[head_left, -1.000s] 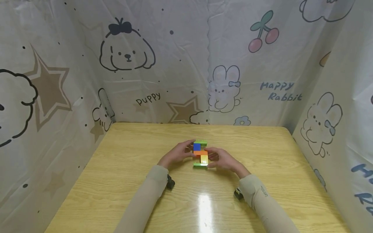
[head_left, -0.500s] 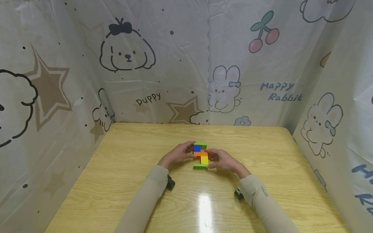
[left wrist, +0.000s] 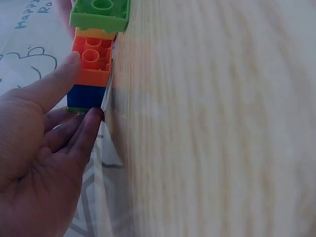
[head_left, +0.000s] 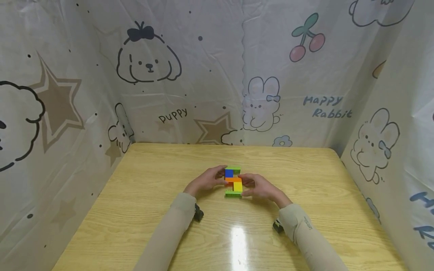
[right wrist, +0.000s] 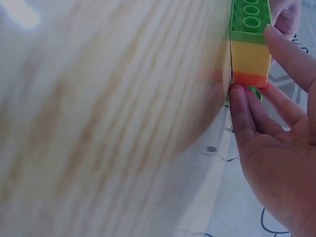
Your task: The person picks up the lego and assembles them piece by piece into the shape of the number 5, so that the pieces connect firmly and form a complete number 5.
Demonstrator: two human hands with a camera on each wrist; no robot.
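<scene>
Between both hands stands a joined stack of toy building bricks, lying on its side in an S shape. A green brick (head_left: 234, 169) is at its far end, then a blue brick (head_left: 229, 173), an orange brick (head_left: 236, 180), a yellow brick (head_left: 238, 186) and a near green brick (head_left: 233, 194). My left hand (head_left: 206, 180) grips it from the left, thumb on the orange brick in the left wrist view and fingers by the blue one. From the right, my right hand (head_left: 262, 187) pinches it, its thumb at the near green brick and fingers by the orange one.
The wood-grain table (head_left: 142, 218) spreads around the hands. A printed white curtain (head_left: 210, 90) encloses the back and both sides. A small black device (head_left: 198, 213) sits at the left wrist, and another black device (head_left: 278, 226) at the right wrist.
The brick stack has shifted very slightly toward me, with both hands holding on. Otherwise the arms keep nearly the same position.
</scene>
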